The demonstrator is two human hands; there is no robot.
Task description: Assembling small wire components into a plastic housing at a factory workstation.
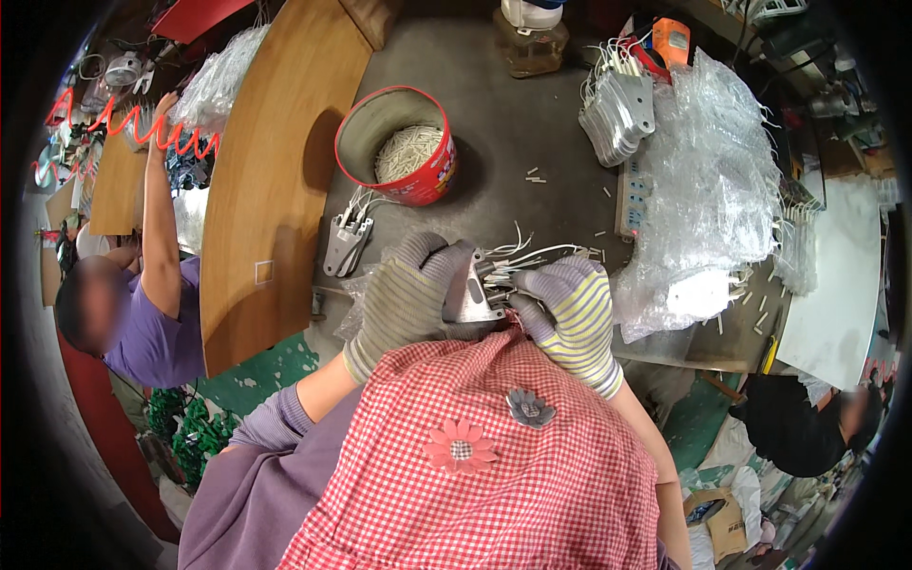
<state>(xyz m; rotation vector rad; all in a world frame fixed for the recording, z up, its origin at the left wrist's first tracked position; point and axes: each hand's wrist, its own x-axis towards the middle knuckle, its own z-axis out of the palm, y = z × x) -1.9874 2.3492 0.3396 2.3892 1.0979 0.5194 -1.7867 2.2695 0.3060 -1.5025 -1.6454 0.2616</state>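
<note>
Both my hands wear striped knit gloves and meet at the near edge of the dark table. My left hand (404, 294) is closed round a stack of silver metal plates (465, 296) with white wires coming out of it. My right hand (573, 318) is closed at the stack's right side, fingers curled among the wires (518, 258); which piece it grips is hidden. Beyond my left hand lies a similar metal part with wires (349, 242). A red bucket (434, 182) holding many small white tubes stands farther back.
Bubble wrap (708, 190) covers the table's right side, beside a power strip (629, 199) and stacked metal parts (616, 114). Loose white tubes (535, 179) are scattered about. A jug (532, 43) stands at the back. A wooden panel (275, 190) borders the left. Co-workers sit on both sides.
</note>
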